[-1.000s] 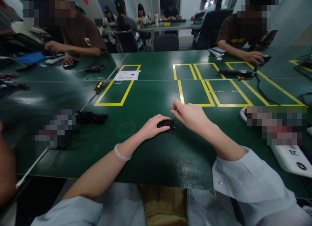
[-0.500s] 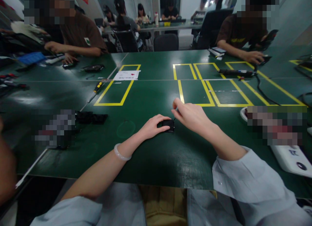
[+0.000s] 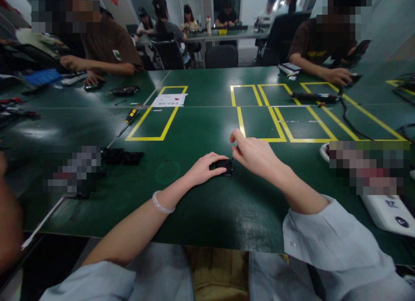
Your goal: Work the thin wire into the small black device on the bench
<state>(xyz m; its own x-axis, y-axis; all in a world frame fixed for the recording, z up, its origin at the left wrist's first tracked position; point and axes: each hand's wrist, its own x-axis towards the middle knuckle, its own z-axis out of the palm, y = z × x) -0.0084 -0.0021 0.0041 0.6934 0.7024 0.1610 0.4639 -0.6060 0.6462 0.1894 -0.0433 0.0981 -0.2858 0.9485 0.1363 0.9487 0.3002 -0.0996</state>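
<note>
A small black box-like part (image 3: 224, 166) lies on the green table (image 3: 207, 210) in front of me. My left hand (image 3: 205, 168) grips it from the left, thumb on the near side and fingers along the far side. My right hand (image 3: 254, 153) is just up and right of the part, its fingers curled and pinched together. A thin dark piece shows beneath the right fingertips, at the part's right corner; it is too small to name.
Black parts (image 3: 123, 156) lie to the left. A yellow-black screwdriver (image 3: 131, 116) and a white paper (image 3: 169, 100) are farther back. At right is a white device (image 3: 387, 212). Two people sit across the table, near a black tool (image 3: 314, 96) and cable.
</note>
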